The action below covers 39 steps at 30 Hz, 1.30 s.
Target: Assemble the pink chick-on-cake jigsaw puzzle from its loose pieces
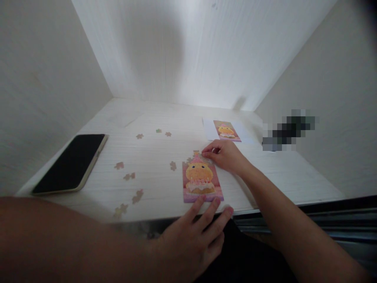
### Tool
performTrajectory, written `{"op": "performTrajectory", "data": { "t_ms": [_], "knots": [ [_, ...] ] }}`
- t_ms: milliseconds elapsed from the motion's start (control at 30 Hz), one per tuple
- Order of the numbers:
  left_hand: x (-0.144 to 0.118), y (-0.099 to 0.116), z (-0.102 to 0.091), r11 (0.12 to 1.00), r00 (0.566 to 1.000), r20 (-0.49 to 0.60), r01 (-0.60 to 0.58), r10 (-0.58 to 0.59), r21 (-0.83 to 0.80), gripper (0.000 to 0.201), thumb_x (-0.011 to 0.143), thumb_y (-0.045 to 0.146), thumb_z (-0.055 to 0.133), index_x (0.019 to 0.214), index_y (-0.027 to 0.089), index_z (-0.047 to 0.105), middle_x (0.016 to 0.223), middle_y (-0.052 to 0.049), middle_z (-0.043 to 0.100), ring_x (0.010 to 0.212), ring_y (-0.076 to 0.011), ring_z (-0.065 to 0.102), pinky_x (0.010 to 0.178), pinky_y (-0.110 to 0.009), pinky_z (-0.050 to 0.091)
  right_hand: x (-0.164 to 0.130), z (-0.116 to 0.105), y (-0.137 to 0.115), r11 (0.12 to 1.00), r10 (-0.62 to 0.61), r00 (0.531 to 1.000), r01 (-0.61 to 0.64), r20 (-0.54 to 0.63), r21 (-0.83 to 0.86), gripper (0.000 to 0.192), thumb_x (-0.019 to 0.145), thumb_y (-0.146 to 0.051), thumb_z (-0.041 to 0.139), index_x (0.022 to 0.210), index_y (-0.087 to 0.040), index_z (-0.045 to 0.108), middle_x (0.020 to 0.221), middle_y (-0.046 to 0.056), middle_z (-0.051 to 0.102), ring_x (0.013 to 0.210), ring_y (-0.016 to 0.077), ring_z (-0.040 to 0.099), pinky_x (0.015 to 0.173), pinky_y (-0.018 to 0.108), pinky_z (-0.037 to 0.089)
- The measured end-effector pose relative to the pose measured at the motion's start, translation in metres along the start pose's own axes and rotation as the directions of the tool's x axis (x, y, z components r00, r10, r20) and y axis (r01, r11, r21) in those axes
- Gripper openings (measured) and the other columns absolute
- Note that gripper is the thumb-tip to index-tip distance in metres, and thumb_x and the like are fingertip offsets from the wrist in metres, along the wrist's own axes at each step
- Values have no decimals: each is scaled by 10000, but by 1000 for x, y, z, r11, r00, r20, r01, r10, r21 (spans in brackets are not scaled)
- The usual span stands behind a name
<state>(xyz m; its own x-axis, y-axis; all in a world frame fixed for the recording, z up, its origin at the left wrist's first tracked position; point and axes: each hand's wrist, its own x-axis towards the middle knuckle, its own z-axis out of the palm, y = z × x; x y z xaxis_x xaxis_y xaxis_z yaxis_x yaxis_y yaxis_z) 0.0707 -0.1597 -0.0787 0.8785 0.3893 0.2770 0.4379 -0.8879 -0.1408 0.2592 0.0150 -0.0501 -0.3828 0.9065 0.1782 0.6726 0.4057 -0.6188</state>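
A partly assembled jigsaw puzzle lies near the table's front edge. It shows a yellow figure in a pink party hat with a cake, and its upper edge is ragged. My left hand has its fingers spread, with the fingertips at the puzzle's lower edge. At the puzzle's upper right, my right hand pinches a puzzle piece, mostly hidden by thumb and fingers. Left of the puzzle lies a loose piece. Several more pieces are scattered farther left, among them a joined pair.
A dark-screened phone lies at the left. Behind my right hand is a white sheet with a printed reference picture. White panels enclose the table at the back and sides. A pixelated dark object is at the right.
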Motion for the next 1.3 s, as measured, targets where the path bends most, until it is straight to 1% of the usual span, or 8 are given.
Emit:
{"op": "performTrajectory", "data": {
  "t_ms": [133, 333, 500, 667, 867, 1133, 1200, 1300],
  "knots": [
    [0, 0, -2, 1000, 1000, 5, 2, -2, 0, 359, 926, 414, 534, 1222, 242, 643, 1585, -141, 333, 1411, -390, 379, 1155, -570, 88, 0, -1, 0, 1000, -2, 1000, 3, 27, -16, 99, 849, -251, 711, 871, -217, 802, 837, 45, 747, 673, 159, 594, 641, 307, 457],
    [0, 0, -2, 1000, 1000, -2, -13, 13, 4, 380, 915, 434, 551, 1226, 234, 640, 1582, -154, 334, 1397, -391, 394, 1141, -563, 127, -5, -8, 1, 996, -84, 994, 84, 77, 0, 121, 854, -232, 721, 929, -209, 813, 877, 49, 731, 731, 164, 620, 665, 306, 460],
    [-1, -1, 2, 1000, 1000, -14, -15, 15, -8, 353, 934, 386, 521, 1232, 242, 643, 1592, -163, 310, 1419, -405, 369, 1137, -576, 98, -8, -6, 3, 994, -112, 993, 111, 48, 17, 108, 862, -246, 724, 907, -209, 814, 902, 46, 720, 741, 155, 620, 659, 298, 459],
    [-1, -1, -1, 1000, 1000, 4, -14, 14, -14, 349, 935, 378, 523, 1229, 239, 648, 1603, -177, 285, 1416, -400, 384, 1141, -573, 87, -7, 0, 3, 998, -66, 998, 66, -15, -7, 97, 853, -220, 719, 894, -207, 806, 846, 30, 719, 672, 144, 579, 645, 305, 450],
    [-2, -1, 1, 1000, 999, -37, -26, 26, 12, 315, 965, 333, 490, 1209, 251, 671, 1594, -172, 311, 1412, -400, 401, 1139, -578, 103, -7, -1, 4, 999, -39, 998, 38, 51, 2, 144, 862, -250, 717, 962, -204, 810, 898, 48, 730, 748, 169, 630, 674, 314, 468],
    [-2, -3, 0, 999, 997, -78, -24, 27, 39, 321, 968, 345, 490, 1211, 254, 679, 1572, -150, 368, 1388, -379, 441, 1133, -555, 179, -5, 4, 0, 999, 18, 1000, -18, 9, -34, 84, 836, -241, 741, 882, -218, 808, 850, 32, 726, 697, 160, 613, 651, 312, 461],
    [-2, -3, 0, 998, 996, -88, -27, 32, 57, 315, 970, 344, 493, 1204, 251, 683, 1561, -141, 390, 1379, -367, 452, 1123, -541, 224, -6, 4, 0, 999, -6, 1000, 6, 5, -47, 96, 843, -240, 737, 899, -220, 812, 868, 35, 718, 702, 160, 616, 659, 315, 468],
    [-1, -3, 4, 997, 993, -118, -16, 25, 81, 299, 976, 334, 490, 1187, 262, 691, 1552, -119, 412, 1370, -345, 464, 1110, -525, 282, -8, 4, 3, 992, -103, 995, 103, 14, -72, 137, 886, -261, 697, 945, -229, 817, 911, 45, 699, 745, 164, 633, 680, 317, 482]
  ]
}}
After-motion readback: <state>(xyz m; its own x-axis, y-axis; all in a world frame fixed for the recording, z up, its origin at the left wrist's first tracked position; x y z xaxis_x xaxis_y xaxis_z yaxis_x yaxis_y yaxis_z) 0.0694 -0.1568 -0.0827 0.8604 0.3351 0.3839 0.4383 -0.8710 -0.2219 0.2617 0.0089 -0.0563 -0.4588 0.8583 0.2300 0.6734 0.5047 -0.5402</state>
